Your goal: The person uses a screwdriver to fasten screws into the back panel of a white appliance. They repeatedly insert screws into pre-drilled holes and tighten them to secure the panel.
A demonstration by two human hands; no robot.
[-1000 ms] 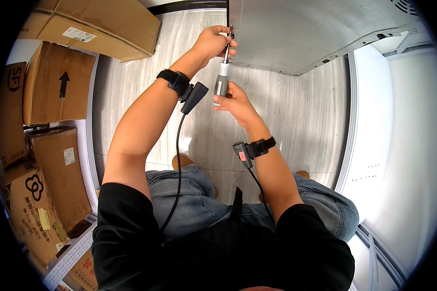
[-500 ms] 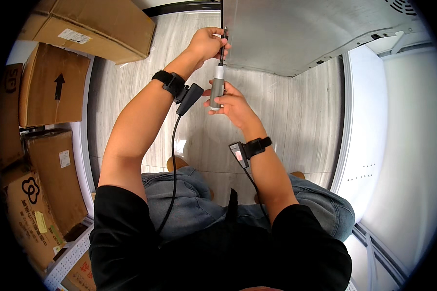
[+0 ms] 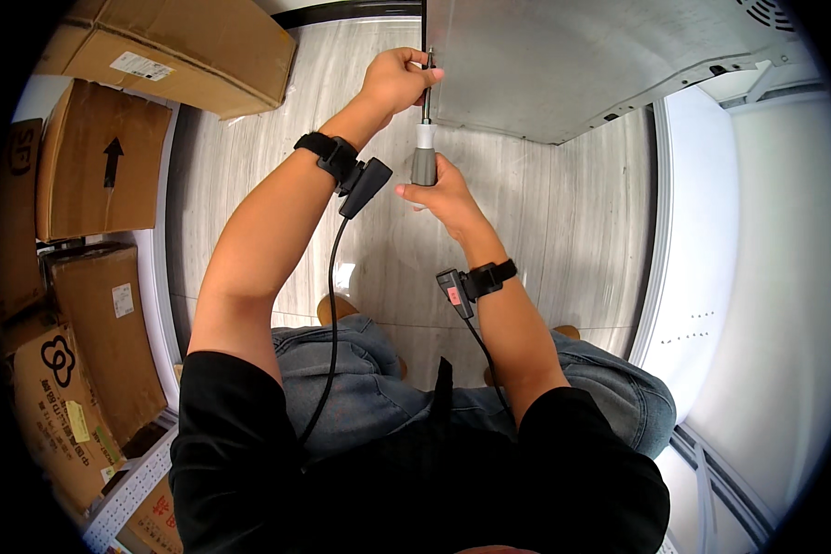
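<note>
A screwdriver (image 3: 424, 168) with a grey and white handle and a thin metal shaft points away from me, along the left edge of a grey metal appliance panel (image 3: 526, 74). My right hand (image 3: 449, 196) is closed round the rear of the handle, thumb across it. Farther out, my left hand (image 3: 397, 83) pinches the shaft close to its tip, with thumb and forefinger beside the panel's edge. Whatever the tip touches is too small to make out.
Cardboard boxes (image 3: 185, 55) stand at the far left, with more stacked boxes (image 3: 106, 166) on a white shelf down the left side. A white panel (image 3: 697, 249) rises at the right. Cables run from black wrist straps (image 3: 328, 155) on both forearms.
The screwdriver handle has shifted slightly right and outward. My right fingers, spread along the handle before, are now wrapped round its rear. My left hand has moved only a little.
</note>
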